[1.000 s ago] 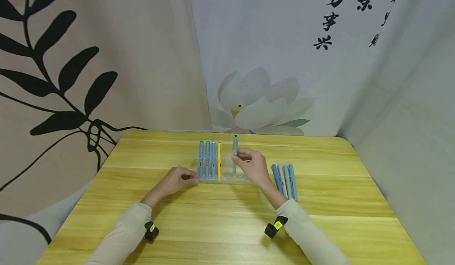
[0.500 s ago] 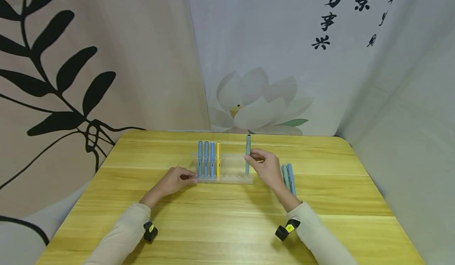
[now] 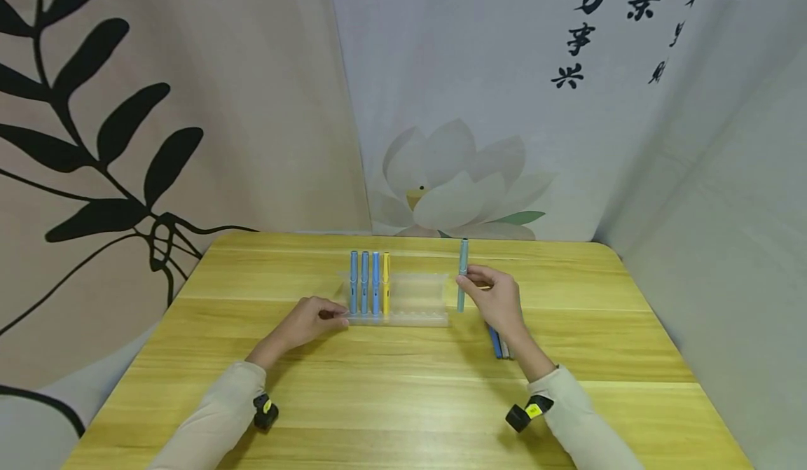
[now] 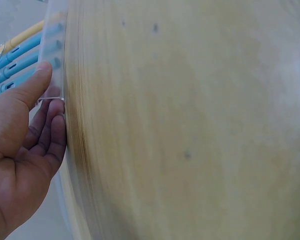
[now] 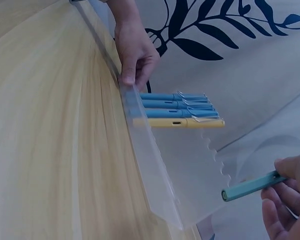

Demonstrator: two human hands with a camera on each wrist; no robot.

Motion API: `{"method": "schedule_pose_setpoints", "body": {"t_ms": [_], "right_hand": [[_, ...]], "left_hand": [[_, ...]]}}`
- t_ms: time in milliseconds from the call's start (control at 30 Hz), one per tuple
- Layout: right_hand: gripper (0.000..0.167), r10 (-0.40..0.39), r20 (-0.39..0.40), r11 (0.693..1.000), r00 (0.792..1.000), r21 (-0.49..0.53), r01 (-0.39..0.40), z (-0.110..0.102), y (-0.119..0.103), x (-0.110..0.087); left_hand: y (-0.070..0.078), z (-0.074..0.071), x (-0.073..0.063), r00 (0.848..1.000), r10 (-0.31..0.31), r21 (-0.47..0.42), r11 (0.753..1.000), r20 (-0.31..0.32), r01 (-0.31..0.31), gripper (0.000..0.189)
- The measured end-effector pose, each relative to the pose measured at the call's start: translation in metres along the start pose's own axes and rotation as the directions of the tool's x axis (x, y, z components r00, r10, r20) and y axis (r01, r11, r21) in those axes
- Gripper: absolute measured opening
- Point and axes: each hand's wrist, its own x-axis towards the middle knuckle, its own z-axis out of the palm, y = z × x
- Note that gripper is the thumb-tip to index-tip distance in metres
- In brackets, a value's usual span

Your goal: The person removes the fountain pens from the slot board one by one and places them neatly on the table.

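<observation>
A clear plastic pen rack (image 3: pixel 419 296) stands on the table, and several pens are upright in its left part: blue pens (image 3: pixel 364 284) with a yellow pen (image 3: pixel 387 284) to their right. My left hand (image 3: pixel 313 319) grips the rack's left end; in the left wrist view its thumb (image 4: pixel 37 82) lies on the front ledge, with the other fingers curled at the end edge. Just past the rack's right end, my right hand (image 3: pixel 498 300) pinches a green pen (image 3: pixel 463 256) between thumb and fingertips. That pen is upright in the head view, apart from the rack.
Loose pens (image 3: pixel 494 342) lie on the table right of the rack, partly hidden behind my right hand and wrist. The wooden table (image 3: pixel 391 407) reaches back to a fabric backdrop (image 3: pixel 284 106) with printed leaves. Each wrist carries a small black camera (image 3: pixel 529 414).
My right hand has carried the green pen rightward, from over the rack to beyond its right end. It now covers some of the loose pens. The left hand keeps its place on the rack.
</observation>
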Motion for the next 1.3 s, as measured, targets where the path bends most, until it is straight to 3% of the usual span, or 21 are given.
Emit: {"method": "schedule_pose_setpoints", "body": {"t_ms": [1067,1300], "right_hand": [[0.043,0.07,-0.081,0.994,0.994,-0.079,-0.077,-0.057,0.031,-0.012],[0.04,0.086,-0.111,0.985,0.99,-0.137,-0.101,-0.068,0.043,-0.016]], "left_hand": [[-0.002,0.001,0.001,1.0,0.008,-0.005,1.0,-0.01,-0.008,0.034],[0.0,0.001,0.001,1.0,0.005,-0.001,1.0,-0.01,-0.005,0.033]]}}
